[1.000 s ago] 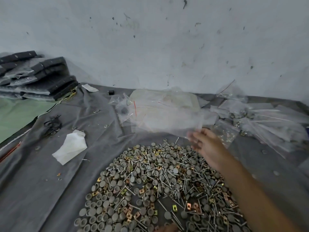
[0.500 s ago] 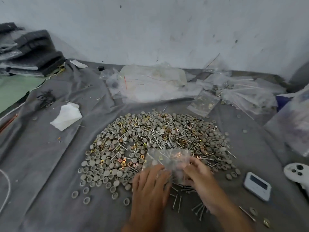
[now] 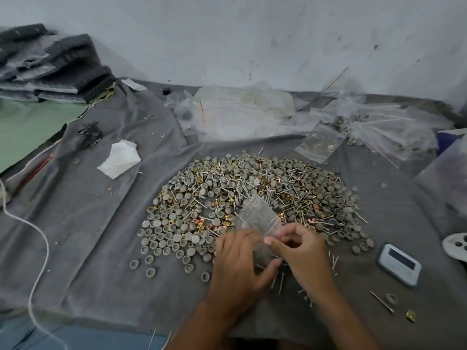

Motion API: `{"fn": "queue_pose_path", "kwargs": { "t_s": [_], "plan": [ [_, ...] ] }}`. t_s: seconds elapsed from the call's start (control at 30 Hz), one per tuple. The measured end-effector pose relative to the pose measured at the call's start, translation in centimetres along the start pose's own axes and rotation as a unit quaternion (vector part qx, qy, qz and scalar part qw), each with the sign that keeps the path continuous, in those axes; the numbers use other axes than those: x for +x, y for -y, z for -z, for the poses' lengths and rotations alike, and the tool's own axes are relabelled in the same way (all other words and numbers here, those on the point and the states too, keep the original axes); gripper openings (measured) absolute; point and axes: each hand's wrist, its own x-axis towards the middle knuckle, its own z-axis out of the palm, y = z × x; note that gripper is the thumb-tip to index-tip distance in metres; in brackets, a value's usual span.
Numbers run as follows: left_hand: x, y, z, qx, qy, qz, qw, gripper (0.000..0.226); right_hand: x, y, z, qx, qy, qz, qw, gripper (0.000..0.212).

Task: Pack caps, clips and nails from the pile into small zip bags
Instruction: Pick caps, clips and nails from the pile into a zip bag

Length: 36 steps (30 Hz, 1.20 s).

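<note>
Both hands pinch a small clear zip bag (image 3: pixel 260 218) at the pile's (image 3: pixel 252 198) near edge; left hand (image 3: pixel 237 269), right hand (image 3: pixel 300 248). The film looks light, limp and slippery; best held by its mouth edges.

Our forearms reach in from the bottom edge and meet at centre. Left hand (image 3: pixel 238 265) back up, fingers curled, thumb angled right, gripping the bag (image 3: pixel 260 221). Right hand (image 3: pixel 299 250) just beside it, fingertips pinching the bag's lower edge.
</note>
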Motion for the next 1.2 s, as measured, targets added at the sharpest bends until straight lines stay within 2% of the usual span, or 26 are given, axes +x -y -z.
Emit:
{"fn": "queue_pose_path", "kwargs": {
  "t_s": [0.13, 0.37, 0.53, 0.63, 0.73, 0.87, 0.97, 1.1, 1.2],
  "plan": [
    [0.1, 0.6, -0.3, -0.001, -0.033, -0.012, 0.999, 0.034, 0.1, -0.3, -0.2, 0.007, 0.034, -0.001, 0.999, 0.014],
    [0.1, 0.9, -0.5, 0.002, -0.054, -0.004, 0.999, 0.007, -0.3, 0.0, 0.3, -0.094, 0.030, 0.033, 0.995, 0.011],
    [0.4, 0.6, 0.1, -0.006, -0.093, 0.016, 0.996, 0.012, -0.7, 0.3, 0.4, -0.119, 0.048, 0.086, 0.988, 0.018],
    [0.3, 0.1, 0.5, 0.009, -0.086, 0.028, 0.996, 0.015, -0.8, 0.9, 0.1, -0.156, 0.075, 0.125, 0.977, 0.016],
    [-0.1, -0.7, 1.2, -0.007, -0.090, 0.024, 0.996, 0.018, -1.0, 1.7, -0.4, -0.181, 0.068, 0.154, 0.969, 0.015],
    [0.3, -1.2, 2.7, -0.096, -0.106, 0.140, 0.980, 0.009, -1.5, 2.7, -1.7, -0.187, 0.027, 0.196, 0.962, 0.018],
    [1.1, -0.1, 4.2, -0.103, -0.111, 0.196, 0.969, 0.001, -1.4, 3.2, -2.3, -0.172, -0.006, 0.205, 0.963, 0.019],
    [2.2, 2.4, 6.4, -0.053, -0.136, 0.184, 0.972, 0.004, -0.5, 3.7, -3.3, -0.153, -0.053, 0.197, 0.967, 0.026],
    [3.5, 3.4, 7.5, -0.035, -0.174, 0.149, 0.973, 0.007, 0.2, 3.9, -4.7, -0.129, 0.028, 0.178, 0.975, 0.018]
  ]
}}
